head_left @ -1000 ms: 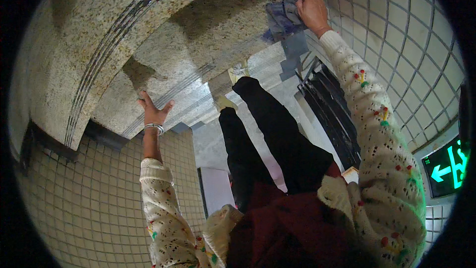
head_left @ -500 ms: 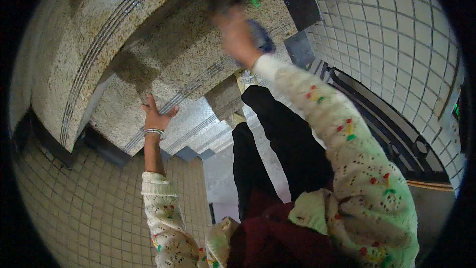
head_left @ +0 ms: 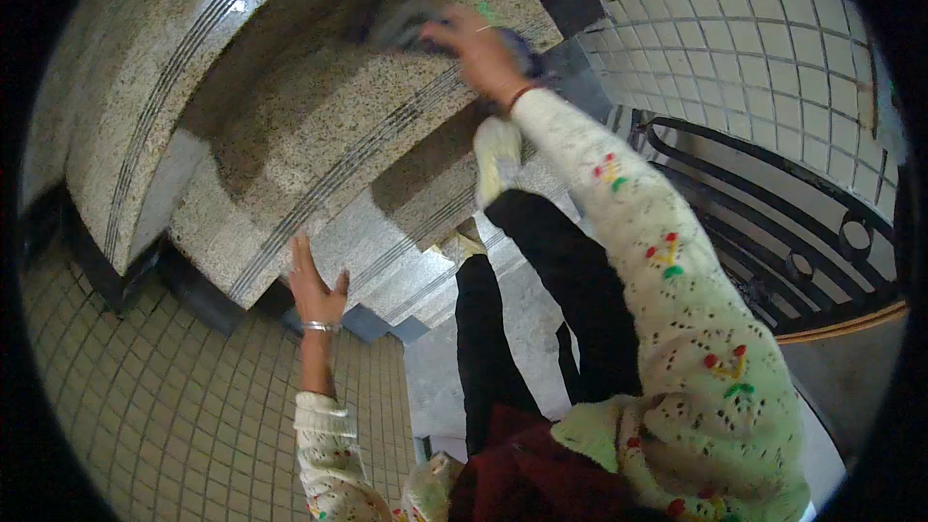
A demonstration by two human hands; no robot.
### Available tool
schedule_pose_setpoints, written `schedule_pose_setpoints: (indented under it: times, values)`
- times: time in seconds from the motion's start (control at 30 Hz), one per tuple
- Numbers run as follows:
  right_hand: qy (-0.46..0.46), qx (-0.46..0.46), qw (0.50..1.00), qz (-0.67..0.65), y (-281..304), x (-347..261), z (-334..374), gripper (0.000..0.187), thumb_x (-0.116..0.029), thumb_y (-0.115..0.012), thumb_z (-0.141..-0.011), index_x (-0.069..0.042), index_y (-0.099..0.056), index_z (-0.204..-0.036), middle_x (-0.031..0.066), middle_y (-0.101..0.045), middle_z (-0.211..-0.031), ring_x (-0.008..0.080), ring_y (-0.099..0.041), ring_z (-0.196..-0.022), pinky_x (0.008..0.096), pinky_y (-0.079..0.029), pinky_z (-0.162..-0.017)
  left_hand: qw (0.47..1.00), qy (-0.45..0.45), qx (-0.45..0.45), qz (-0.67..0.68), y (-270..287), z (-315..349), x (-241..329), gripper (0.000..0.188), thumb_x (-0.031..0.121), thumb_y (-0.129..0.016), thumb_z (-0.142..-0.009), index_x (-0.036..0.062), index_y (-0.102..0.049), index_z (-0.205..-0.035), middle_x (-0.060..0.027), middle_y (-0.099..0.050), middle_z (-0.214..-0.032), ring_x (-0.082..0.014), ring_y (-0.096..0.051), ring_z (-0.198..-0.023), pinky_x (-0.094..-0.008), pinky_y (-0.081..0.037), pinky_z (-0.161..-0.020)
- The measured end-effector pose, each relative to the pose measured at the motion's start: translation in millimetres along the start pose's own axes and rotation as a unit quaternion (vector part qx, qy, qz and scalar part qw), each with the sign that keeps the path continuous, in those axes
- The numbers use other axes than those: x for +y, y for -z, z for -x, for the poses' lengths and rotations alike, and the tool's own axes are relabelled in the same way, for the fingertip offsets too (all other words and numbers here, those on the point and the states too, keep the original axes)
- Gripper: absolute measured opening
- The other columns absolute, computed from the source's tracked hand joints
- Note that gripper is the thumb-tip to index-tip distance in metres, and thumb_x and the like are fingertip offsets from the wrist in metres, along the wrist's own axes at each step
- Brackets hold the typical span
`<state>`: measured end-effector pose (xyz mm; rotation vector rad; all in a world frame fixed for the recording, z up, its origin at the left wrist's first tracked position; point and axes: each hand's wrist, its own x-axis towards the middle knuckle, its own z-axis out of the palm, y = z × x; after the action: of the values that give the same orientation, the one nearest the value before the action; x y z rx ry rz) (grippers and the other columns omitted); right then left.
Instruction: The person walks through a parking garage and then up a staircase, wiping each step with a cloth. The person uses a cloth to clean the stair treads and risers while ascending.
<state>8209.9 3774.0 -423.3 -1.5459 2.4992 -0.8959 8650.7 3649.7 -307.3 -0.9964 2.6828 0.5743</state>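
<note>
The right hand (head_left: 478, 48) has swept left across the stair tread (head_left: 319, 135) from the wall side, fingers closed on a grey-blue cloth (head_left: 401, 24) pressed flat to the stone, so wiping has moved along the step. The left hand (head_left: 311, 285) stays braced with fingers spread, empty, on the lower step's edge (head_left: 246, 275). No containers show; tiled walls (head_left: 735, 39) flank the stairs.

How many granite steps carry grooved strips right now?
3 clear: top-left step; step under the right hand and cloth; step above the left hand. More below are blurred.
</note>
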Motion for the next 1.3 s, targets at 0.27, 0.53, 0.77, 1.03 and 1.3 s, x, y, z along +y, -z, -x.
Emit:
schedule_pose_setpoints:
  times: [0.27,0.53,0.77,1.03,1.3]
  values:
    - [-0.332,0.046,0.925,0.176,80.3,116.5,13.2,0.072,-0.010,-0.071,-0.073,-0.023,-0.043,-0.138,0.0291,-0.051,-0.111,0.0444,-0.055,-0.104,0.0481,-0.048,-0.084,0.968,0.032,-0.150,0.197,-65.2,76.1,43.0,0.078,0.016,-0.074,-0.073,0.0013,-0.038,-0.140,-0.0237,-0.046,-0.138,-0.0404,-0.045,-0.126,-0.0448,-0.034,-0.105]
    - [-0.162,-0.008,0.938,-0.308,-49.5,-104.6,39.0,0.036,-0.030,-0.064,-0.085,-0.004,-0.061,-0.108,0.0152,-0.060,-0.109,0.0352,-0.055,-0.104,0.0444,-0.045,-0.087,0.919,0.100,-0.062,0.377,-102.5,30.4,109.4,0.078,0.008,-0.072,-0.076,0.0008,-0.032,-0.143,-0.0216,-0.041,-0.143,-0.0336,-0.051,-0.122,-0.0426,-0.041,-0.102]
    - [0.148,-0.105,0.964,-0.193,-15.6,-83.2,14.2,0.031,-0.021,-0.062,-0.083,-0.018,-0.066,-0.114,0.0069,-0.054,-0.131,0.0325,-0.051,-0.117,0.0417,-0.041,-0.100,0.779,0.249,-0.013,0.575,-88.0,-74.1,159.2,0.058,0.001,-0.064,-0.086,0.0010,-0.038,-0.138,-0.0167,-0.052,-0.131,-0.0214,-0.056,-0.113,-0.0342,-0.049,-0.093]
    - [-0.145,-0.034,0.988,0.045,42.9,127.6,-30.3,0.060,-0.004,-0.052,-0.083,-0.006,-0.039,-0.142,0.0231,-0.022,-0.152,0.0441,-0.024,-0.136,0.0487,-0.027,-0.110,0.899,0.130,-0.085,0.410,-114.4,-7.6,161.0,0.049,0.005,-0.069,-0.080,0.0050,-0.054,-0.127,-0.0099,-0.067,-0.113,-0.0190,-0.064,-0.104,-0.0314,-0.048,-0.092]
    - [-0.134,0.096,0.981,0.105,25.3,148.7,-27.1,0.070,-0.022,-0.064,-0.077,-0.018,-0.042,-0.143,0.0310,-0.039,-0.140,0.0442,-0.044,-0.125,0.0461,-0.040,-0.101,0.879,0.135,-0.190,0.417,-156.5,64.9,168.6,0.048,0.017,-0.067,-0.082,0.0042,-0.053,-0.126,-0.0159,-0.063,-0.116,-0.0284,-0.064,-0.103,-0.0383,-0.051,-0.085]
